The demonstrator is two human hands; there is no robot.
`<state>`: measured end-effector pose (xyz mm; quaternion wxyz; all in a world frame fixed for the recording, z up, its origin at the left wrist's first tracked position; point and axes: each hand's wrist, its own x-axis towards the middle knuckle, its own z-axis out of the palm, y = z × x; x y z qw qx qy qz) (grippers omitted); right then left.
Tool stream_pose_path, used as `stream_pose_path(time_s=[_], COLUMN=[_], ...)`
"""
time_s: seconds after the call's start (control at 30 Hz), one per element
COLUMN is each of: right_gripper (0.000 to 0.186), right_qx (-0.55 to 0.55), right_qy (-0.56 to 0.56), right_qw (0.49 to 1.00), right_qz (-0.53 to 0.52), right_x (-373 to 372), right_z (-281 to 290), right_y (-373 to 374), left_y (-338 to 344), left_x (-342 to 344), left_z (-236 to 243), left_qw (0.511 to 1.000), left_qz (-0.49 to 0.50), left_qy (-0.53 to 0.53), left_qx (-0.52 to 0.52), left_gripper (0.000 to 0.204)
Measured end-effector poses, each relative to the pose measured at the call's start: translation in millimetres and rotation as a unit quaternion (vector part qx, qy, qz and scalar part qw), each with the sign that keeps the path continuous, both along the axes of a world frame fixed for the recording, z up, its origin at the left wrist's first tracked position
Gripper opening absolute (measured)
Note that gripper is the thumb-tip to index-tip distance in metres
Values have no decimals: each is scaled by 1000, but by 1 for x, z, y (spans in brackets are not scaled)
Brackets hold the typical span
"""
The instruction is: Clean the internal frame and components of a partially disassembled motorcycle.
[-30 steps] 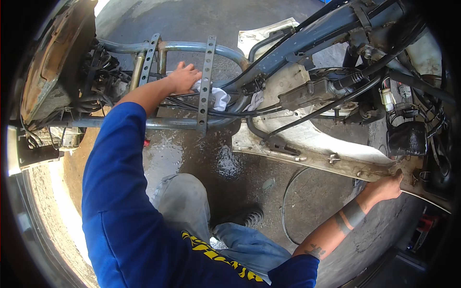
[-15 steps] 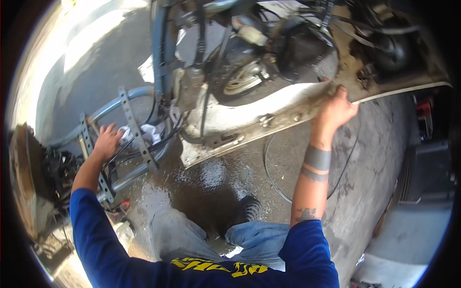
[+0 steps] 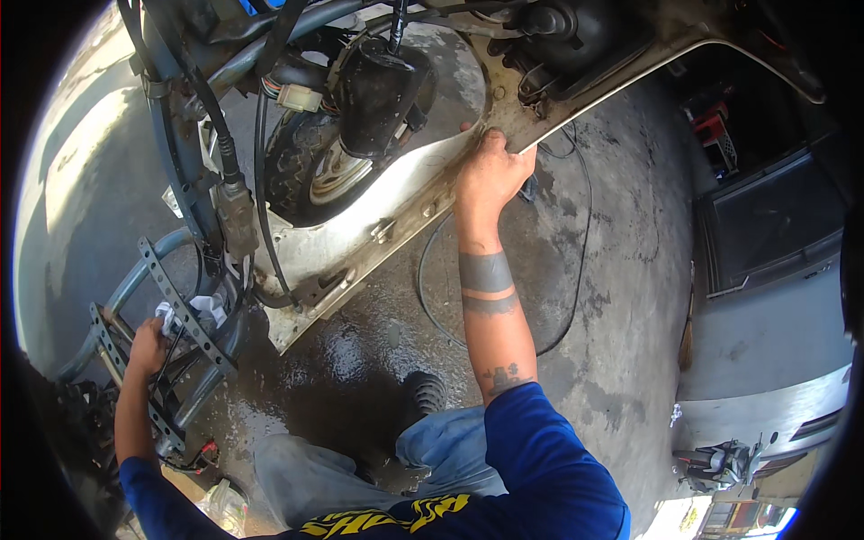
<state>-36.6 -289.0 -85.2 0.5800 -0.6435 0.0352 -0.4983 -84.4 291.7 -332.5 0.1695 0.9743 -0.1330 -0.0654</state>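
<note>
My right hand (image 3: 489, 180) is closed round the lower edge of a large white motorbike body panel (image 3: 355, 214), thumb on the near side. The panel is tilted, rising to the right, its inner side dirty. Low on the left, my left hand (image 3: 147, 348) is at the blue-grey tubular frame (image 3: 207, 394), between two perforated metal strips (image 3: 184, 304). Its fingers are curled in beside crumpled white material (image 3: 209, 310) and thin black cables; what they hold, if anything, is hidden. A white multi-pin connector (image 3: 299, 97) hangs on wires above the panel.
Behind the panel are a wheel (image 3: 301, 153) and a black plastic guard (image 3: 378, 90). A black cable (image 3: 430, 301) loops over the wet concrete floor. A grey cabinet-like unit (image 3: 765, 315) stands at the right, with a parked motorbike (image 3: 720, 463) at the lower right.
The view has swung, so the panel and frame appear further left. My left hand's spread fingers have curled in beside the white material. My right hand keeps its hold on the panel.
</note>
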Motion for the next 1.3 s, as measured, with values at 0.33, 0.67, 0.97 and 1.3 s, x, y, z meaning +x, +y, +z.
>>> stream_pose_path(time_s=[0.33, 0.67, 0.97, 1.3], right_gripper=[30, 40, 39, 38], right_qx=[-12, 10, -17, 22], right_qy=[-6, 44, 69, 98], right_qw=[1000, 999, 998, 995], right_qz=[24, -4, 0, -22], right_x=[0, -2, -2, 1], right_z=[-5, 2, 1, 0], right_y=[0, -24, -3, -15], left_y=[-1, -22, 26, -19], left_x=[-1, 1, -10, -28], left_z=[-68, -11, 16, -16], left_qw=[991, 990, 895, 866], left_qz=[89, 55, 97, 263], left_qy=[-93, -13, 90, 89], left_qx=[-23, 128, 425, 415], left_gripper=[27, 28, 19, 36])
